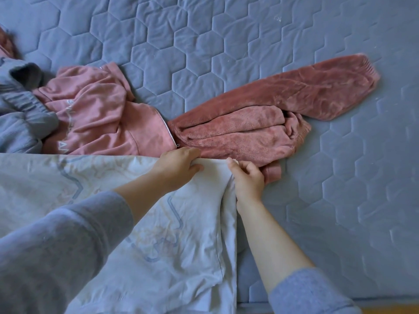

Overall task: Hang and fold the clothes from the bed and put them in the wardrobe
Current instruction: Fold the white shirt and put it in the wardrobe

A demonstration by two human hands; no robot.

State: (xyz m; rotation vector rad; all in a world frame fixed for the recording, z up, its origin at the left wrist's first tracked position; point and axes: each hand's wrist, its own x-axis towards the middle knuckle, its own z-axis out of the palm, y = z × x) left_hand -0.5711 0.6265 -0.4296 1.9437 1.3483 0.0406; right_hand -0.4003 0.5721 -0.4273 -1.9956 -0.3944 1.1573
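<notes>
Head view, left hand (179, 165), right hand (247, 177) pinching pale cloth (108, 184)

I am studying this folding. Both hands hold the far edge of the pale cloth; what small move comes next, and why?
Probably slide the left hand leftward along the edge of the pale cloth while the right hand holds the corner: both grip close together, and the cloth is wrinkled.
</notes>
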